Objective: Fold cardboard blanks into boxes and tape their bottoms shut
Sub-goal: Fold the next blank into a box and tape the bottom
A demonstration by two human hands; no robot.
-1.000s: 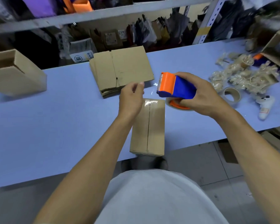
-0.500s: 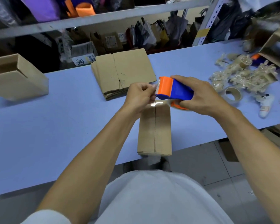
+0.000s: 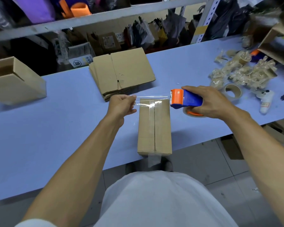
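Clear glossy tape [image 3: 152, 100] stretches from pinching left hand [image 3: 121, 106] to dispenser [image 3: 185, 99] gripped by right hand [image 3: 210, 102].

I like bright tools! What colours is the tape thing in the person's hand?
The tape dispenser is orange at its front and blue behind, seen clearly in the head view.

Matt brown cardboard on the box [image 3: 155, 126], its seam under a glossy clear strip. The tape [image 3: 152, 100] stretched from the dispenser [image 3: 186, 99] is thin, see-through film — it catches the light in bright streaks. The dispenser is smooth plastic, orange and blue, with a soft sheen. The table [image 3: 56, 128] shows a flat, matt pale-blue top. The stack of blanks [image 3: 123, 72] is dull corrugated board, scuffed in spots — and the spare roll [image 3: 232, 93] has a papery tan core.
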